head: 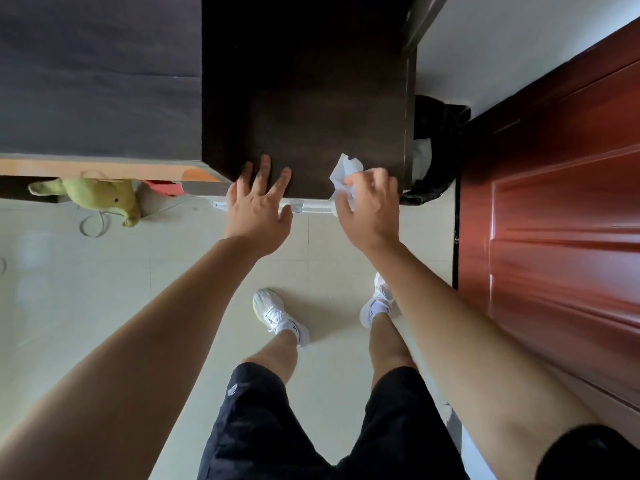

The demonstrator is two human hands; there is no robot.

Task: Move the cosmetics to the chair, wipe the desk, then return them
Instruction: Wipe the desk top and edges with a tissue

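The dark brown desk (304,98) fills the upper middle of the view, and its top is bare. My right hand (369,206) grips a crumpled white tissue (344,174) at the desk's near right edge. My left hand (258,202) is spread with straight fingers, the fingertips resting on the desk's near edge. No cosmetics and no chair are in view.
A black bin bag (440,133) sits between the desk and a red-brown door (554,202) on the right. A dark bed surface (97,81) lies to the left, with a green plush toy (100,195) and a cable on the pale tiled floor below it.
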